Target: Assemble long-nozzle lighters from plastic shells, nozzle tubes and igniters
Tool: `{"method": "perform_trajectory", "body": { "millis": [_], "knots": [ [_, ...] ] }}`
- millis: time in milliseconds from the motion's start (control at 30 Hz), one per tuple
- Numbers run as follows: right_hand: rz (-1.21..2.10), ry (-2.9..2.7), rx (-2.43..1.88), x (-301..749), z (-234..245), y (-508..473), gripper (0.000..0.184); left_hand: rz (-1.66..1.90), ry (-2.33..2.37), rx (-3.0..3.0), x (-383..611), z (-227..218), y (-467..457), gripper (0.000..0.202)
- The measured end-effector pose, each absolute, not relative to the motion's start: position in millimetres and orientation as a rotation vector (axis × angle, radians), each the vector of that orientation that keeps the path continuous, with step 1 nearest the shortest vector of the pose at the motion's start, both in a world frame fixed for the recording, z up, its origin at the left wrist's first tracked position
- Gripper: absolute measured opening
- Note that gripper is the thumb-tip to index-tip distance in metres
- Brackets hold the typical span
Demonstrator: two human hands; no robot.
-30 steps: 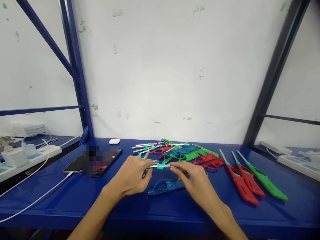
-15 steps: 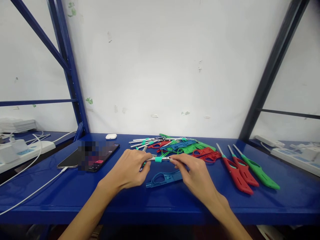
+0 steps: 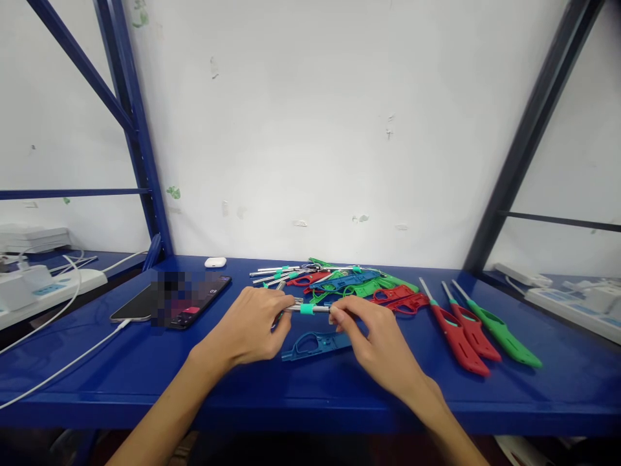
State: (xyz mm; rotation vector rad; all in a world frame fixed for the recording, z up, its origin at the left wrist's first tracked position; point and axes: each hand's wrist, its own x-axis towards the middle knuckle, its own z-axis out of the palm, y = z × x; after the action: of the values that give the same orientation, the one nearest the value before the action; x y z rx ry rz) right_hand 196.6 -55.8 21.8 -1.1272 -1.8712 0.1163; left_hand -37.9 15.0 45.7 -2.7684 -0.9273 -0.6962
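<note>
Between my hands a metal lighter tube (image 3: 317, 309) with a teal collar (image 3: 306, 309) lies level above the table. My left hand (image 3: 255, 323) is closed round its left end, with other small parts partly hidden under the fingers. At the tube's right end my right hand (image 3: 376, 330) pinches the tip or a small dark piece there; the fingertips cover the detail. A blue lighter handle shell (image 3: 315, 345) lies on the table just below, its right end behind my right hand.
A pile of red, green and blue handle shells (image 3: 359, 283) and metal tubes (image 3: 276, 276) lies behind my hands. Several assembled red and green lighters (image 3: 458, 340) rest at right. Phones (image 3: 194, 304), a white cable (image 3: 72, 382) and a white earphone case (image 3: 215, 262) are at left.
The hands and tube stay nearly in place. My right fingers have shifted slightly at the tube's right end. The whole view has moved a little.
</note>
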Motion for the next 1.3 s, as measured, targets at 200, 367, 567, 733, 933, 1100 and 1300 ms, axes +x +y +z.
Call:
{"method": "perform_trajectory", "body": {
  "millis": [200,367,567,733,933,1100,1300],
  "knots": [
    [0.453,-1.789,-1.111,196.1,29.1,-60.0,0.03,-0.821,-0.878,-2.792,-36.8,44.9,9.5,0.025],
    [0.603,-1.703,-1.073,197.2,32.9,-62.8,0.033,-0.959,-0.875,-2.938,-35.5,50.1,4.0,0.017],
    [0.612,-1.705,-1.068,197.3,32.4,-63.4,0.033,-1.03,-0.836,-2.985,-35.4,50.1,6.4,0.02],
    [0.608,-1.713,-1.071,198.3,30.6,-62.3,0.032,-1.048,-0.838,-2.971,-34.8,47.2,7.7,0.021],
    [0.589,-1.719,-1.087,196.9,30.9,-62.3,0.032,-1.075,-0.828,-2.968,-34.0,47.0,7.9,0.021],
    [0.494,-1.749,-1.167,195.8,29.4,-62.0,0.032,-1.068,-0.835,-2.976,-35.1,48.8,7.8,0.022],
    [0.281,-1.79,-1.261,196.2,24.3,-57.0,0.032,-1.017,-0.937,-3.038,-37.0,54.8,6.4,0.03]
  ]
}}
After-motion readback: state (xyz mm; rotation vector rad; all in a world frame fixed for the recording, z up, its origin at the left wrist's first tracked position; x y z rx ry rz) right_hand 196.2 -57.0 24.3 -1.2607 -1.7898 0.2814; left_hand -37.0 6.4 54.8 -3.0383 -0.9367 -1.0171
